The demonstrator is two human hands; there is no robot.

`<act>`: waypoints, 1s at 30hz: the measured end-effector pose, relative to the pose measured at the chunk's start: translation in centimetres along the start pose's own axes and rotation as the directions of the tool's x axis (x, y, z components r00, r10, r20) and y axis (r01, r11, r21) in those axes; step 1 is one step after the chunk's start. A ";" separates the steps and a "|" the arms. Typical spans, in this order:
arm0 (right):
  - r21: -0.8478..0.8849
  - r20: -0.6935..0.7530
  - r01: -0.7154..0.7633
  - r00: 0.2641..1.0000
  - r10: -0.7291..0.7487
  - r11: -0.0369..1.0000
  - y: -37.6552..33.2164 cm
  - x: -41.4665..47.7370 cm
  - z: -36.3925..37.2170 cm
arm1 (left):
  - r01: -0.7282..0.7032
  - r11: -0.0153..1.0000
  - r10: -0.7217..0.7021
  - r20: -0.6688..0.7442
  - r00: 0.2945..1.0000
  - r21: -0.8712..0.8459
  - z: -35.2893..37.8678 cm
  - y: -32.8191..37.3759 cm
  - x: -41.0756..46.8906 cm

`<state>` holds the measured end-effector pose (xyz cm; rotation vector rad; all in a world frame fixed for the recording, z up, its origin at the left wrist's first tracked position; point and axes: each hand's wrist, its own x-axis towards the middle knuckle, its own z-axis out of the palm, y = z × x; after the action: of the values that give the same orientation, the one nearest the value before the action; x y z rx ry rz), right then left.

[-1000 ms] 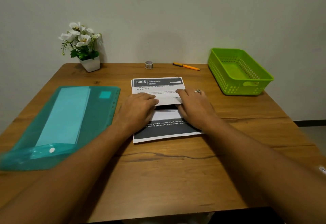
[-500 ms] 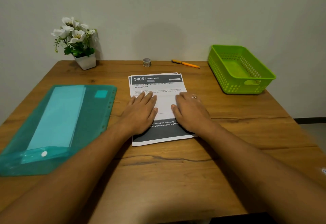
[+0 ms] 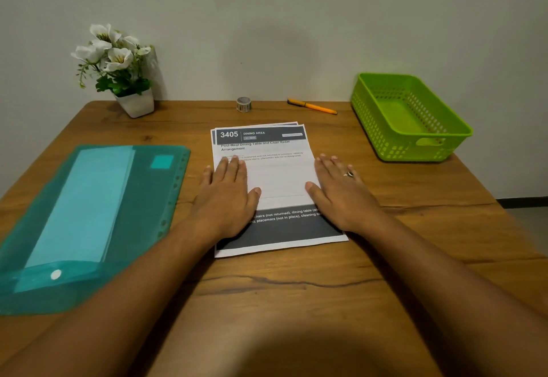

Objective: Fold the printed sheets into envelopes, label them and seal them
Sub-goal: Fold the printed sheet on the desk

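Inventory by kind, one table.
Hands: two, left hand and right hand. Printed sheets: at least two, centre frame. One each: teal folder, potted plant, small roll, orange pen, green basket.

folder: cut by left edge | sheet small print: unreadable

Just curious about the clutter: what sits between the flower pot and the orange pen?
A small roll, perhaps tape or stickers, stands there on the table, nearer the pen than the flower pot, bare wood either side. The head view shows it.
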<state>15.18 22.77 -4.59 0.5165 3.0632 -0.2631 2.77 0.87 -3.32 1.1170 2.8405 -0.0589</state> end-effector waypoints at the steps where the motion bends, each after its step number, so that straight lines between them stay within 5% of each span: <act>1: -0.004 0.005 -0.001 1.000 0.001 1.000 0.3 -0.1 0.0 | 0.056 0.997 -0.056 0.001 0.998 0.047 -0.2 0.7 0.2; 4: -0.012 0.003 -0.004 1.000 0.004 1.000 0.1 -0.1 0.0 | 0.094 0.990 -0.092 -0.017 0.996 0.106 -0.7 3.7 1.4; 10: -0.009 0.003 -0.008 1.000 0.008 1.000 0.0 -0.2 -0.1 | -0.163 0.986 0.162 0.036 0.986 0.043 -0.8 3.3 2.6; 21: -0.045 0.004 -0.050 0.999 0.050 0.998 -1.5 0.5 -0.4 | -0.049 0.999 0.049 -0.020 0.999 -0.013 0.3 -2.0 1.1; 26: -0.038 -0.027 0.117 0.993 -0.118 0.992 -7.8 2.0 0.4 | -0.050 0.998 0.049 -0.032 0.998 -0.026 0.4 -1.9 1.0; 30: 0.012 -0.037 0.117 0.993 -0.116 0.993 -8.7 2.3 1.5 | -0.047 0.998 0.045 -0.048 0.998 -0.035 0.5 -2.0 1.1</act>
<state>10.16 15.18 -4.78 0.3474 3.1337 -0.2809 0.61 0.11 -3.94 1.1916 2.8432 0.0215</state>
